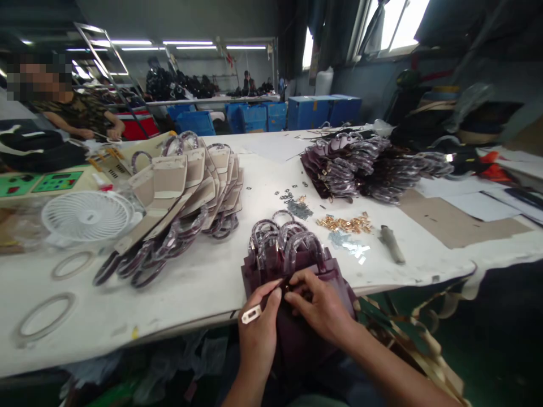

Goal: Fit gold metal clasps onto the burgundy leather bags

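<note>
A dark burgundy handbag (297, 339) lies at the table's front edge, close to my body. My left hand (259, 330) pinches the leather edge of its flap between thumb and forefinger. Tucked against the fingers of that hand is a gold slotted metal plate (251, 314). My right hand (320, 305) is closed just beside it, fingertips pinched at the same flap; a tiny metal glint shows there, too small to name. Right behind my hands stand more burgundy bags with plastic-wrapped handles (292, 240).
Gold metal fittings (345, 224) and small grey plates (299, 208) lie in heaps beyond the bags. A grey-handled tool (392, 244) rests to the right. Stacked bags (186, 186), a white fan (87, 215) and tape rings (46, 316) occupy the left. Another person sits far left.
</note>
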Tool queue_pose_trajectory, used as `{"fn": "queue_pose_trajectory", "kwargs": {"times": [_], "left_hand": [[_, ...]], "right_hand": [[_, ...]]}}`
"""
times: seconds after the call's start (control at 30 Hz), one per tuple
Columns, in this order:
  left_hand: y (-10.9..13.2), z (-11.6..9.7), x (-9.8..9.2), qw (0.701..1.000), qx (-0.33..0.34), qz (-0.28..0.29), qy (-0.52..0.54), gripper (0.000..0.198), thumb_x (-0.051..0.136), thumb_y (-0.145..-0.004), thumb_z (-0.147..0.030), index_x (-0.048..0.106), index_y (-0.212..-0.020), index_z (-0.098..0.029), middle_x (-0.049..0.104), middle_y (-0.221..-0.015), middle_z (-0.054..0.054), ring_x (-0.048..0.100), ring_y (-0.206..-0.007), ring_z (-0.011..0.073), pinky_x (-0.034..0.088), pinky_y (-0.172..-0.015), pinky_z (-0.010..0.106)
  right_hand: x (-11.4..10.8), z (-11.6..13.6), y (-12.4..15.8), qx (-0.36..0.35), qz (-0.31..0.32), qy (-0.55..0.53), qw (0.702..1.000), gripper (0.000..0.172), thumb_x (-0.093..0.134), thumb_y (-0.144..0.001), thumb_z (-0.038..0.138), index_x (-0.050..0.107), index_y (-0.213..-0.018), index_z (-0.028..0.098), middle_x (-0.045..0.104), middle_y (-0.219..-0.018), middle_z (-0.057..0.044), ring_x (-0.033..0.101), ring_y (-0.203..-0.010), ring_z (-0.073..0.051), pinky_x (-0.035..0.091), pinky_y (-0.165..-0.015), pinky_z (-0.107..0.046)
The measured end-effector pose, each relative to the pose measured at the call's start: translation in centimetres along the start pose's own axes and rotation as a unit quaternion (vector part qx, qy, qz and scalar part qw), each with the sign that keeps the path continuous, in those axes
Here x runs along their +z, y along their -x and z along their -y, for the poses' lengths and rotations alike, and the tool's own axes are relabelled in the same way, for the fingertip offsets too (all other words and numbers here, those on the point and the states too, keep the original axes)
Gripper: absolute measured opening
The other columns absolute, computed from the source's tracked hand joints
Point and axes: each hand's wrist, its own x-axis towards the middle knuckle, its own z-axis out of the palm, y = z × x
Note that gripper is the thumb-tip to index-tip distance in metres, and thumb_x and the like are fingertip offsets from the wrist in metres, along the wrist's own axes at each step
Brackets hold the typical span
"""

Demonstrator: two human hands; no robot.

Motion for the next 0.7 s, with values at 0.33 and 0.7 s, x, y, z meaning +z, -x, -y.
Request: {"fn": "queue_pose_trajectory", "kwargs": {"times": [0.33,0.7], "left_hand": [[-1.5,-0.3,0.0,0.996,-0.002,-0.01,-0.092,0.047,0.066,-0.086,-0.063,0.076,-0.109,-0.024,0.079,-0.114,0.006,0.072,-0.11,0.0304,0.055,-0.103,0.045],[-0.9,-0.8,-0.2,0.988,0.069,0.038,-0.132,0.046,0.07,-0.085,-0.053,0.069,-0.121,-0.025,0.079,-0.108,0.007,0.076,-0.092,0.0248,0.063,-0.083,0.034]], "right_hand": [[-1.0,1.3,-2.1,0.081,0.048,-0.103,0.99,0.021,0.073,-0.086,0.039,0.06,-0.084,0.024,0.067,-0.068,0.002,0.065,-0.053,-0.016,0.042,-0.048,-0.025],[-15.3,-5.7,-14.4,0.09,-0.187,0.363,0.908,0.028,0.069,-0.084,0.037,0.077,-0.108,0.024,0.074,-0.119,-0.009,0.069,-0.1,-0.027,0.048,-0.08,-0.033]]}}
